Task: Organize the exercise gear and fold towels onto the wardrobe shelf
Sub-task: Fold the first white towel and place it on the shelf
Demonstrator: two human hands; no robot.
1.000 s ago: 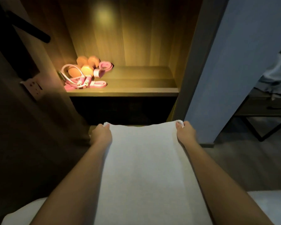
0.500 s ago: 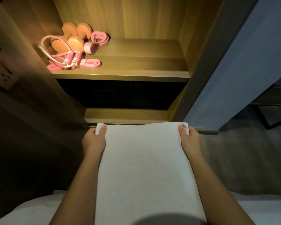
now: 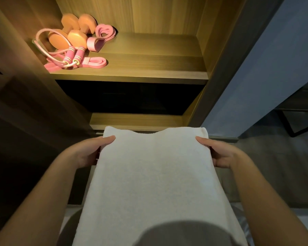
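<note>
My left hand (image 3: 86,153) grips left edge of white towel (image 3: 155,174): thumb on top, fingers under, hidden. My right hand (image 3: 222,153) grips right edge same way. Towel folded, held flat before me, far edge dipping in middle.

Lit wardrobe shelf (image 3: 149,68) lies farther off. At its far left: 2 orange dumbbells (image 3: 73,32), pink jump rope (image 3: 71,55) looped around them with 2 handles side by side, pink coiled band (image 3: 103,36) just right of dumbbells, flat pink band (image 3: 94,62) near front edge.
</note>
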